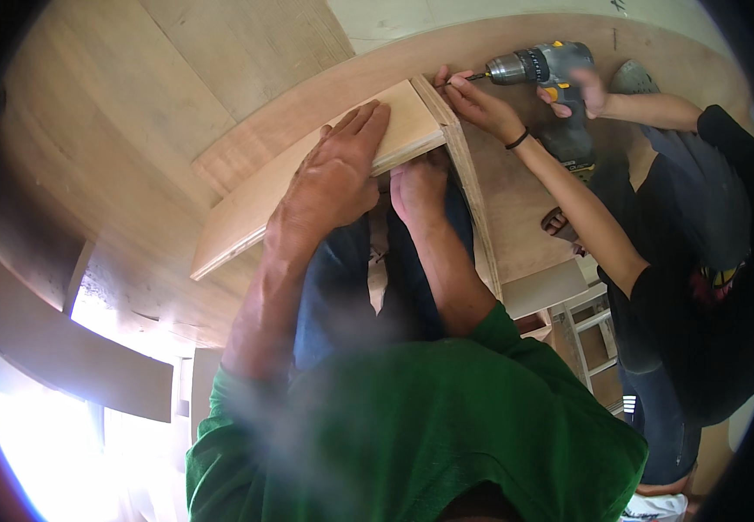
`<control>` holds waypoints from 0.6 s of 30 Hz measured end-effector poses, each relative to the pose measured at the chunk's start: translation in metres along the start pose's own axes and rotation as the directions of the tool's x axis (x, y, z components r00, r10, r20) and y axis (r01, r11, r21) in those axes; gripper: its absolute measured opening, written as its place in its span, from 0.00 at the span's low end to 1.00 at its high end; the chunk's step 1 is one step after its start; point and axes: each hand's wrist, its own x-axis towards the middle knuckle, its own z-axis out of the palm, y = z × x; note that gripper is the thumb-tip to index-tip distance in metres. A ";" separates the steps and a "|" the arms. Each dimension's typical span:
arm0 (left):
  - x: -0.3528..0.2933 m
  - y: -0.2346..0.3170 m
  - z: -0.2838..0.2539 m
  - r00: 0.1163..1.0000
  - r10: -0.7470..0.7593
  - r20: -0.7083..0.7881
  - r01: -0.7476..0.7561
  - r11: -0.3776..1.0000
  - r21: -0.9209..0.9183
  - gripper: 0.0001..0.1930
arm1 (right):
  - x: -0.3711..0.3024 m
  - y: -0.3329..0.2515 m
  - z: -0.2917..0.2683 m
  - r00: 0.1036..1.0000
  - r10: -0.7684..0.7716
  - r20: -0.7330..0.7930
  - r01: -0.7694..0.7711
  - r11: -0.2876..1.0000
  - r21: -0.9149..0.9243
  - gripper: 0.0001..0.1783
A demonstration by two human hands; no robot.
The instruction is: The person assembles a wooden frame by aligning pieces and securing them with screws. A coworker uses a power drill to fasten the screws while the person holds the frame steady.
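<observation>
- A long, flat board [410, 122] of pale wood lies slantwise in front of the person, above the knees; its face is smooth and plain, and its cut edge shows thin layers.
- A narrower side board [462, 161] meets its right-hand end, making a square corner; its edge is layered too, and rougher.
- The left hand [338, 170] lies across the top face of the board, fingers nearly straight and close together. This grip is unclenched, with the palm side down on the wood; the thumb side comes to the near edge, and I cannot tell whether the thumb tip goes underneath.
- The right hand [420, 184] is below the board, just inside the corner. Its fingers are hidden in shadow under the wood, so I cannot tell how far closed this grip is or what it holds.
- Beside the corner, a co-worker's hand with a dark, thin bracelet [517, 139] has its fingertips bunched at the tip of a slim metal bit.
- The co-worker's other hand, blurred, is wrapped around the handle of a grey drill [560, 63] with yellow patches and a round, ridged collar.
- Beneath the boards spreads a wooden surface [125, 148] of smooth, brownish sheets with straight seams.
- The person wears soft, creased green cloth and blue jeans [329, 291].
</observation>
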 end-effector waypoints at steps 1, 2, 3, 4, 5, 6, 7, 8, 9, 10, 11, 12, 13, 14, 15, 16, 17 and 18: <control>0.000 0.000 0.000 1.000 0.004 0.003 -0.004 1.000 0.001 0.46 | 0.001 0.000 0.000 1.000 -0.007 0.010 0.007 1.000 0.000 0.23; 0.000 -0.001 0.000 1.000 -0.006 0.009 0.006 1.000 -0.007 0.45 | 0.001 0.001 0.000 1.000 -0.012 0.020 0.012 1.000 0.000 0.23; 0.000 -0.001 0.000 1.000 -0.013 0.014 0.013 1.000 -0.008 0.45 | 0.001 0.001 -0.001 0.998 -0.030 0.046 0.029 1.000 0.011 0.23; 0.000 -0.001 0.001 1.000 -0.016 0.017 0.016 1.000 -0.001 0.45 | -0.001 0.002 -0.002 0.999 -0.031 0.036 0.031 0.999 -0.017 0.23; 0.000 -0.001 0.001 1.000 -0.009 0.016 0.009 1.000 -0.002 0.46 | -0.002 0.003 -0.003 0.998 -0.045 0.043 0.046 0.998 -0.035 0.23; 0.000 -0.002 0.002 1.000 0.003 0.012 -0.003 1.000 0.004 0.46 | -0.002 0.004 -0.004 0.996 -0.061 0.068 0.062 0.998 -0.017 0.22; 0.001 -0.002 0.002 1.000 0.009 0.006 -0.009 1.000 0.012 0.46 | -0.002 0.006 -0.006 0.998 -0.055 0.042 0.057 0.997 -0.048 0.22; 0.001 -0.002 0.003 1.000 0.008 0.010 -0.008 1.000 0.010 0.46 | -0.001 0.008 -0.007 0.998 -0.051 0.033 0.053 0.998 -0.042 0.22; 0.001 -0.002 0.003 1.000 0.002 0.009 -0.002 1.000 0.012 0.46 | 0.000 0.009 -0.007 0.999 -0.040 0.014 0.040 0.999 -0.011 0.22; 0.002 -0.002 0.002 1.000 -0.016 0.025 0.016 1.000 0.023 0.46 | 0.001 0.010 -0.007 0.999 -0.037 0.010 0.037 0.999 -0.035 0.21; 0.002 -0.002 0.001 0.999 -0.022 0.028 0.022 1.000 0.000 0.46 | 0.000 0.009 -0.006 1.000 -0.025 -0.004 0.025 0.999 -0.034 0.20; 0.002 -0.002 0.000 0.998 -0.040 0.048 0.041 0.999 -0.013 0.46 | -0.004 0.005 -0.004 0.999 -0.036 0.009 0.036 0.999 -0.027 0.19; 0.002 -0.001 -0.002 0.997 -0.057 0.058 0.058 0.998 -0.018 0.46 | -0.010 -0.003 -0.001 0.999 -0.030 0.030 0.035 0.985 -0.172 0.18; 0.002 0.000 -0.003 0.997 -0.061 0.038 0.061 0.998 0.000 0.46 | -0.018 -0.013 0.002 0.996 -0.039 0.077 0.061 0.949 -0.308 0.17; 0.001 0.003 -0.004 0.998 -0.062 0.010 0.062 0.998 0.025 0.46 | -0.029 -0.028 0.005 0.994 -0.025 0.110 0.071 0.898 -0.434 0.16; 0.000 0.005 -0.005 0.998 -0.053 -0.024 0.054 0.997 0.048 0.47 | -0.046 -0.048 0.006 0.953 -0.145 0.266 0.276 0.776 -0.567 0.18; -0.002 0.008 -0.005 0.998 -0.064 -0.025 0.066 0.995 0.069 0.46 | -0.066 -0.075 0.006 0.882 -0.209 0.423 0.455 0.612 -0.647 0.20; -0.003 0.011 -0.005 0.997 -0.068 -0.036 0.071 0.993 0.090 0.45 | -0.078 -0.099 0.008 0.738 -0.279 0.615 0.672 0.389 -0.630 0.22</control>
